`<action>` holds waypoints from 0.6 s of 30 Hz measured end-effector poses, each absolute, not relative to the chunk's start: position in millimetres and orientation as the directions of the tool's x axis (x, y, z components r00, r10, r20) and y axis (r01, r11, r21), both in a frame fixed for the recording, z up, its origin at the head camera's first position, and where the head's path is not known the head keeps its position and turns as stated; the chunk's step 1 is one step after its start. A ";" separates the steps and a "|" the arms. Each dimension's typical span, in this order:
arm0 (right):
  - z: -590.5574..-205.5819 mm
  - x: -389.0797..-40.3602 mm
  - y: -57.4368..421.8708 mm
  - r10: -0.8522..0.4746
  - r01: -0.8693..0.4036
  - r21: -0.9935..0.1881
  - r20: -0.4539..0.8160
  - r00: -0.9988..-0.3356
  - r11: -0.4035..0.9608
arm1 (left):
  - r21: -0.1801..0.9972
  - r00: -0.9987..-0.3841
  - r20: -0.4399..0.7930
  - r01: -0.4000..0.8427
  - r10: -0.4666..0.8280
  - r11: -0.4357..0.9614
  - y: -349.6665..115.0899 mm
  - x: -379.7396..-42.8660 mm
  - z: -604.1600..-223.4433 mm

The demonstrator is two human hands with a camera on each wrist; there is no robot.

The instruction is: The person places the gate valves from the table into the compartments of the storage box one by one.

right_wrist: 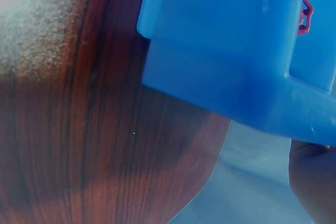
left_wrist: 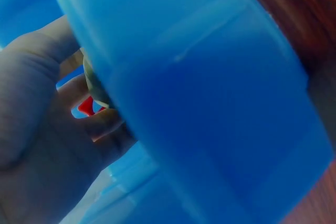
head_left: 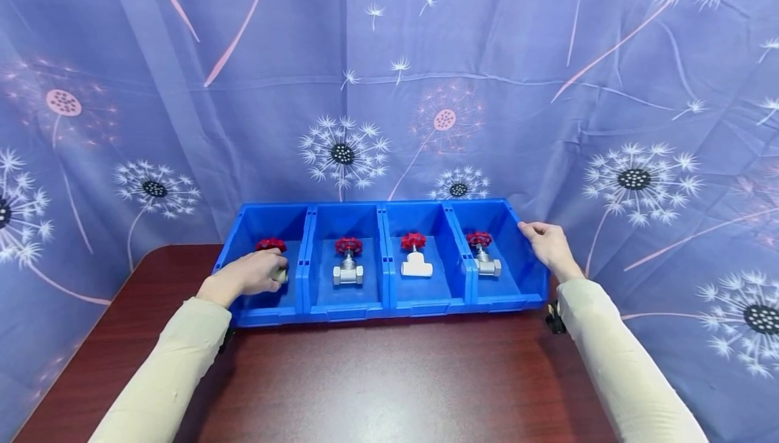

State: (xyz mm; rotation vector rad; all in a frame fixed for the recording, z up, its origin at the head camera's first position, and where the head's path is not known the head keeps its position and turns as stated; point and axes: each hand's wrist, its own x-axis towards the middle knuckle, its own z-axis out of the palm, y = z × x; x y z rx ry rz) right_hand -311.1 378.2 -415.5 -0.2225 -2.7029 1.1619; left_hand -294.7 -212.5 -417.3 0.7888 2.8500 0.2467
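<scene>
My left hand (head_left: pixel 258 272) reaches into the leftmost bin of a row of blue bins (head_left: pixel 389 309). Its fingers curl round the dull brass-coloured body of a gate valve (head_left: pixel 280 276), whose red handwheel (head_left: pixel 270 245) shows just beyond the knuckles. In the left wrist view, the bin's blue wall (left_wrist: pixel 210 114) covers the fingertips and most of the valve. At the other end, my right hand (head_left: pixel 548 243) grips the outer side wall of the rightmost bin near its top back corner. The right wrist view catches only part of this hand (right_wrist: pixel 314 179), below the bin's rim.
The second bin has a silver valve (head_left: pixel 348 270) with a red handwheel, the third a white one (head_left: pixel 416 265), the fourth another silver valve (head_left: pixel 487 265). The bins stand on a dark red wooden table (head_left: pixel 389 375). Behind hangs a blue dandelion-print curtain (head_left: pixel 268 145).
</scene>
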 end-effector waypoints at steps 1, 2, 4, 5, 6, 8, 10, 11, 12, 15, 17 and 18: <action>-415.4 -310.9 378.4 0.212 0.063 -0.730 0.113 -0.971 0.681 | 0.204 -0.846 -0.125 0.489 0.518 0.848 -212.6 -295.5 -418.5; -415.1 -310.5 378.3 0.210 0.060 -0.728 0.118 -0.971 0.683 | 0.202 -0.848 -0.125 0.487 0.516 0.850 -213.0 -296.1 -419.7; -415.0 -310.3 378.5 0.208 0.053 -0.727 0.125 -0.970 0.685 | 0.203 -0.849 -0.125 0.484 0.513 0.851 -213.8 -297.2 -421.8; -415.1 -310.3 378.7 0.208 0.052 -0.726 0.126 -0.970 0.686 | 0.202 -0.851 -0.127 0.480 0.509 0.853 -214.2 -297.6 -422.8; -415.1 -310.3 378.9 0.207 0.050 -0.725 0.129 -0.970 0.687 | 0.203 -0.853 -0.129 0.476 0.505 0.856 -214.4 -297.9 -423.5; -415.3 -310.5 379.3 0.207 0.048 -0.723 0.134 -0.969 0.689 | 0.207 -0.856 -0.135 0.468 0.499 0.859 -214.1 -297.7 -424.3; -415.8 -310.8 379.4 0.210 0.050 -0.720 0.135 -0.968 0.692 | 0.210 -0.859 -0.142 0.460 0.493 0.863 -214.0 -298.2 -425.5; -416.0 -310.9 379.6 0.210 0.050 -0.717 0.136 -0.968 0.695 | 0.210 -0.860 -0.146 0.457 0.490 0.864 -214.3 -298.5 -426.1; -416.0 -311.0 379.3 0.211 0.050 -0.717 0.137 -0.968 0.695 | 0.209 -0.859 -0.147 0.458 0.491 0.864 -214.9 -298.7 -426.8; -416.1 -311.3 378.7 0.214 0.050 -0.716 0.140 -0.967 0.696 | 0.207 -0.860 -0.148 0.455 0.488 0.866 -217.2 -300.0 -429.5; -416.0 -311.4 378.7 0.217 0.053 -0.717 0.139 -0.966 0.696 | 0.206 -0.859 -0.147 0.458 0.490 0.865 -218.4 -300.7 -431.0; -416.1 -311.6 378.7 0.220 0.055 -0.719 0.137 -0.966 0.692 | 0.206 -0.860 -0.146 0.458 0.490 0.865 -218.7 -301.0 -431.6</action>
